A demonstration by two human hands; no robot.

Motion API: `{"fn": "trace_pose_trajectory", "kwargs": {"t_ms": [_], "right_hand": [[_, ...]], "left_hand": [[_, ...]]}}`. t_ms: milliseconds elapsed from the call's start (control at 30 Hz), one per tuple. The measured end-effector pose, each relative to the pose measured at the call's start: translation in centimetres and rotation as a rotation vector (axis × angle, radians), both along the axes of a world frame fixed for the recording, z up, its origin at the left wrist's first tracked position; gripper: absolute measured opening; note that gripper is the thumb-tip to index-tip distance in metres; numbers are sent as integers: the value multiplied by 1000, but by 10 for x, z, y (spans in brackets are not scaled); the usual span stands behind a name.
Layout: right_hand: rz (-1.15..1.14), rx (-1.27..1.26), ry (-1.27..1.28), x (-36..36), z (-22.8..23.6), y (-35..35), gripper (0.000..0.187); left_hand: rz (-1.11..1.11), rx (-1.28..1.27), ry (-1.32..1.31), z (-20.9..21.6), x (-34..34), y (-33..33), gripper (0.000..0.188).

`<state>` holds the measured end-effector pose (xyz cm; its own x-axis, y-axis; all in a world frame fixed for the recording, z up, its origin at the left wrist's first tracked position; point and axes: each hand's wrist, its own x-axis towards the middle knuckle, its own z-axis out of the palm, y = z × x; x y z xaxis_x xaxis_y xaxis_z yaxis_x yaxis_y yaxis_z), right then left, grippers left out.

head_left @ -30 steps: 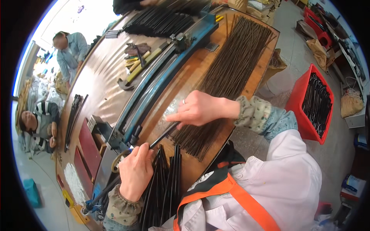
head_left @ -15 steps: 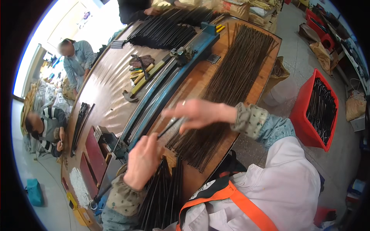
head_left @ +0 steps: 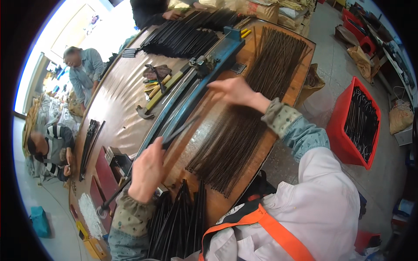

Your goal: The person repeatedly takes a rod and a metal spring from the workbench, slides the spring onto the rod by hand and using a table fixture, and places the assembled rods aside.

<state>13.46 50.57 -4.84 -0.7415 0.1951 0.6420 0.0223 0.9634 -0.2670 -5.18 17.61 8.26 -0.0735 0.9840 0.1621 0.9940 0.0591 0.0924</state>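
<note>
My left hand (head_left: 146,169) is closed around a long dark rod (head_left: 178,132). The rod slants across the near part of the blue metal rail fixture (head_left: 191,98), its far end blurred, and a pale round piece (head_left: 102,212) shows at its lower end. My right hand (head_left: 237,92) hovers beside the rail, fingers stretched to the left and partly blurred. Nothing shows in it, and it is apart from the rod. Beneath my right arm lies a wide layer of thin brown, ridged rods (head_left: 244,130). A bundle of black rods (head_left: 183,226) lies beside my left sleeve.
Behind the rail lie a hammer (head_left: 146,112) and a dark glove (head_left: 159,71). Black tubes (head_left: 183,41) are heaped at the far end. A red bin (head_left: 335,130) of dark metal parts stands on the right. Two co-workers (head_left: 82,71) (head_left: 50,143) are at left; another person's hand (head_left: 172,15) is at the top.
My left hand has moved up and left with the dark rod. My right hand has drawn away from the rod's far end, up toward the rail.
</note>
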Motion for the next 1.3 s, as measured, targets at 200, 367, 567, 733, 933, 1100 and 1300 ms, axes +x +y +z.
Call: {"fn": "trace_pose_trajectory", "kwargs": {"t_ms": [200, 367, 567, 733, 933, 1100, 1300], "right_hand": [[131, -116, 50, -19, 26, -79, 57], [130, -191, 77, -29, 25, -138, 48], [311, -189, 199, -37, 24, -110, 39], [368, -148, 302, -75, 36, -173, 40], [102, -187, 10, -82, 9, -124, 23], [542, -675, -117, -185, 58, -216, 22], [866, -603, -64, -260, 68, -293, 18]], "left_hand": [[8, -53, -23, 2, 1, -24, 31], [123, 24, 40, 13, -9, -57, 38], [194, 119, 74, 26, -34, -100, 41], [150, 81, 42, 24, -18, -107, 40], [510, 418, 193, 54, -98, -211, 23], [543, 545, 166, 65, -86, -222, 24], [709, 555, 46, 49, -78, -310, 23]]}}
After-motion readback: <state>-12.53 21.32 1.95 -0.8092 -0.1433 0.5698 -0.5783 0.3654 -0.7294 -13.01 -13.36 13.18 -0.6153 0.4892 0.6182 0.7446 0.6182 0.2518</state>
